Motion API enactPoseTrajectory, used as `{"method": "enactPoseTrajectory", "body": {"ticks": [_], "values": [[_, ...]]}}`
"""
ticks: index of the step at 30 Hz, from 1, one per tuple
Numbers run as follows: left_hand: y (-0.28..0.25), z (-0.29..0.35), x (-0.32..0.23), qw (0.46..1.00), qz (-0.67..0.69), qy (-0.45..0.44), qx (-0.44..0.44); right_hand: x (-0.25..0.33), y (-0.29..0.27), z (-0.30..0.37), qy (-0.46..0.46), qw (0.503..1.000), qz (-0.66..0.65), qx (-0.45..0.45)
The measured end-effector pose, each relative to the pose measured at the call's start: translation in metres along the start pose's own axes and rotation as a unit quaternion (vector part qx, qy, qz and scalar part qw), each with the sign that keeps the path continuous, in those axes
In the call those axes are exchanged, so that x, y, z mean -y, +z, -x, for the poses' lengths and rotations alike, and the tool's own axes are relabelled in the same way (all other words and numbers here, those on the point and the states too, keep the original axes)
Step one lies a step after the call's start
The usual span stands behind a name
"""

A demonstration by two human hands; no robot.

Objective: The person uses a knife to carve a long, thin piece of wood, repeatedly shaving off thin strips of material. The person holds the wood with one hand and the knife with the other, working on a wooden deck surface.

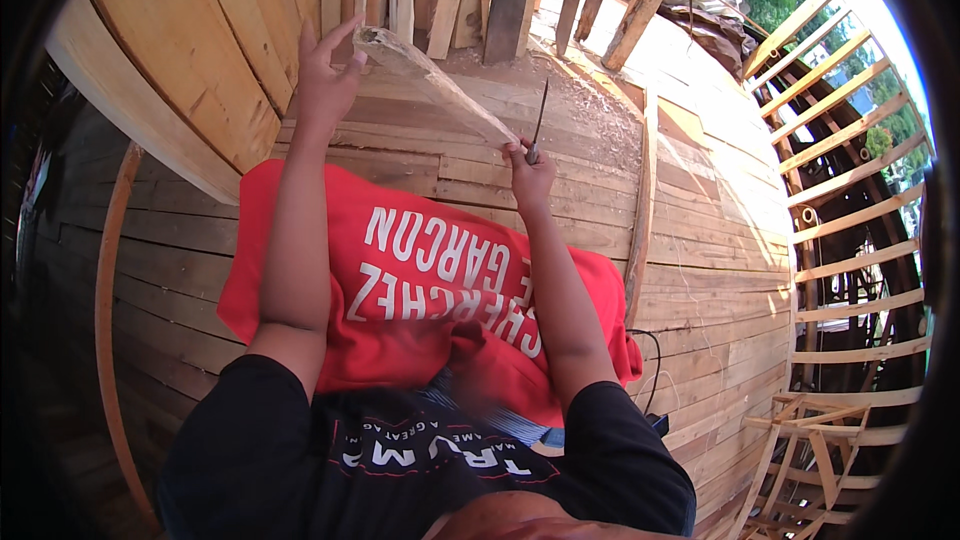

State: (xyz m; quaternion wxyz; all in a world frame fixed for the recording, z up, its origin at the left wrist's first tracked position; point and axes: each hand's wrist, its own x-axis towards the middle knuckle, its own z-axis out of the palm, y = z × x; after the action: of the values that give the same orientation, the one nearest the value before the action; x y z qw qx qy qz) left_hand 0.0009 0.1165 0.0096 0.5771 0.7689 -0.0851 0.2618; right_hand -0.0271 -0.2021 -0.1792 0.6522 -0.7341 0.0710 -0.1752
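A long, pale, rough piece of wood (435, 80) slants across in front of me, its broad, dark-ended tip at the upper left. My left hand (330, 80) pinches that broad end between thumb and forefinger, with another finger raised. At the narrow end, my right hand (533, 175) is closed round the handle of a knife (541, 115), whose thin dark blade points away from me. The fingers of this hand also touch the wood's narrow tip. Over my lap lies a red cloth (300, 230) with white lettering, below both forearms.
A plank floor (715, 340) spreads around me, with wood shavings (600, 115) beyond the knife. Upright boards (435, 0) stand ahead, and a plank panel (190, 30) rises at left. A slatted wooden railing (855, 270) runs along the right. A bent wooden strip (110, 320) stands at far left.
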Motion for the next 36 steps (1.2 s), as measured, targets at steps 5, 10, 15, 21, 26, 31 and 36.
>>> {"method": "enactPoseTrajectory", "body": {"ticks": [5,10,15,21,26,31,36], "values": [[0.008,0.01,-0.065,0.893,0.431,0.055,0.113,-0.005,0.002,0.0,-0.044,0.998,-0.035,-0.025],[0.016,0.022,-0.073,0.841,0.466,0.141,0.234,0.008,0.009,0.001,-0.006,1.0,-0.029,-0.006],[0.028,0.038,-0.082,0.797,0.539,0.068,0.265,0.023,-0.004,0.001,0.049,0.996,0.031,0.062],[0.016,0.028,-0.104,0.785,0.505,0.142,0.328,0.058,-0.02,0.004,0.097,0.989,0.062,0.09],[0.024,-0.002,-0.112,0.751,0.502,0.156,0.4,0.048,-0.027,-0.002,0.226,0.961,0.04,0.155],[0.057,-0.03,-0.116,0.816,0.501,0.06,0.282,0.018,-0.006,0.002,0.331,0.922,0.074,0.188],[0.101,-0.064,-0.132,0.903,0.374,0.034,0.207,0.06,0.03,0.001,0.292,0.945,0.001,0.149]]}}
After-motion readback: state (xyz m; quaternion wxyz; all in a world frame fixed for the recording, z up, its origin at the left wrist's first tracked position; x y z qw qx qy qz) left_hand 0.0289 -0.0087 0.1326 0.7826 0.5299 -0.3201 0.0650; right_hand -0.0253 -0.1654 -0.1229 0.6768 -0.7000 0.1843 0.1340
